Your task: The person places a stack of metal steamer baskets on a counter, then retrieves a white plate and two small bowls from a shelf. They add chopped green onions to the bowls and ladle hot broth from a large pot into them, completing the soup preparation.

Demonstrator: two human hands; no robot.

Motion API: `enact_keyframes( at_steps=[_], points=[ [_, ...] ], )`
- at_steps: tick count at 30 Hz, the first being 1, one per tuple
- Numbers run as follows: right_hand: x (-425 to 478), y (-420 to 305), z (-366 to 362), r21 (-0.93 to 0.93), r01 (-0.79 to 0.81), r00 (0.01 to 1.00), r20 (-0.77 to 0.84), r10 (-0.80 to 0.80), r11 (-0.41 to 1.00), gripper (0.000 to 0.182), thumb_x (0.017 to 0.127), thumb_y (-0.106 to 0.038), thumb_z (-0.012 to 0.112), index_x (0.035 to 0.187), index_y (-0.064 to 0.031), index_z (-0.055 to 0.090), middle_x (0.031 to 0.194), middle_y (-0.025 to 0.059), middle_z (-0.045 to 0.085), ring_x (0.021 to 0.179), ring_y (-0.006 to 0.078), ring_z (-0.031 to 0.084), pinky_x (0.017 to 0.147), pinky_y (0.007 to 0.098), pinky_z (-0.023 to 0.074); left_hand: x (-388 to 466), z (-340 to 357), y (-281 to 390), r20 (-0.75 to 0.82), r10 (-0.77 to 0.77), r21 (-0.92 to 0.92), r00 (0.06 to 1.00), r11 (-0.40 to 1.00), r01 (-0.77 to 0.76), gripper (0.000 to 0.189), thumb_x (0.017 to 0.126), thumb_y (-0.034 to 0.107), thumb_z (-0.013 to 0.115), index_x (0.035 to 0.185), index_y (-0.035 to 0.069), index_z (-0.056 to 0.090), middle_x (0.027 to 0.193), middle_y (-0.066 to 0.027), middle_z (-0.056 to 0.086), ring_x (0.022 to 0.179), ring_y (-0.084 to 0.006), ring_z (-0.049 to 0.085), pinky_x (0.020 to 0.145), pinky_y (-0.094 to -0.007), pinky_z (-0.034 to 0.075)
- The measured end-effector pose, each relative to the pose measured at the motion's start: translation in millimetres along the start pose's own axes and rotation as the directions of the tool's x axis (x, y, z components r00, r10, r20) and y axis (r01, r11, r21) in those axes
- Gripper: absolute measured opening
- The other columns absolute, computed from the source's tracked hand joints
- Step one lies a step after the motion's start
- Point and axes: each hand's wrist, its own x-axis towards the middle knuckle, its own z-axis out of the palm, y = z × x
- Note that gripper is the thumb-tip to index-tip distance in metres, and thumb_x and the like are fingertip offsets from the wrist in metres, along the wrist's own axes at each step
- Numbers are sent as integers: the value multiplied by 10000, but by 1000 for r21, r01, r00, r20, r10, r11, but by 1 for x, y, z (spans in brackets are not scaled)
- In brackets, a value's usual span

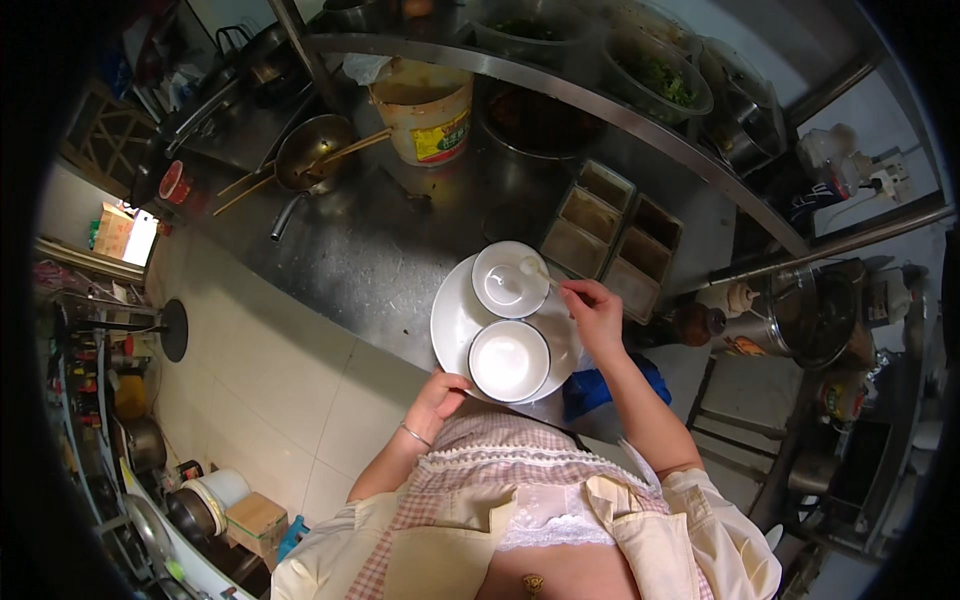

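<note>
A large white plate lies at the edge of the steel counter with two white bowls on it. My left hand grips the plate's near left rim, its thumb on top. In my right hand is the thin handle of a small pale spoon, whose head is over the inside of the far bowl. The near bowl, dark-rimmed, sits just below it and looks empty. Close to my right forearm lies a blue cloth or bag.
Beyond the plate stand two divided seasoning containers, a plastic bucket, and a metal pan with chopsticks across it. A steel shelf edge spans the far side. Bottles stand at the right.
</note>
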Motion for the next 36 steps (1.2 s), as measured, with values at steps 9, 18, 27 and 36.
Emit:
enact_keyframes(
  at_steps=[9,18,27,36],
  points=[
    [-36,-24,-12,-294,717,694,386,-608,632,163,646,55,612,793,-14,598,711,105,555,595,209,535,522,264,422,0,-2,11,41,56,-95,998,994,-52,562,577,-88,461,1135,-87,406,1102,-167,507,1015,-291,497,882,-383,409],
    [44,30,-38,-636,266,901,-103,-422,724,87,727,-38,543,793,-21,597,756,171,566,687,315,556,579,371,439,-3,-23,16,-47,65,-68,997,995,-68,648,538,-105,437,1181,-75,353,1147,-173,464,1073,-305,447,924,-412,374],
    [115,98,-44,-675,73,931,-217,-292,734,137,734,-121,556,792,-17,624,693,143,597,664,248,591,606,335,445,-5,-38,9,-17,52,-86,999,995,-53,653,554,-70,493,1191,-60,349,1148,-164,468,1073,-298,445,933,-397,362],
    [107,93,-58,264,-66,919,-359,162,962,112,736,-116,597,679,-20,591,568,8,486,505,99,433,468,258,334,-2,-31,10,-19,-20,-84,1000,996,18,634,561,-77,490,1182,-58,358,1145,-160,475,1070,-297,448,930,-400,362]
  ],
)
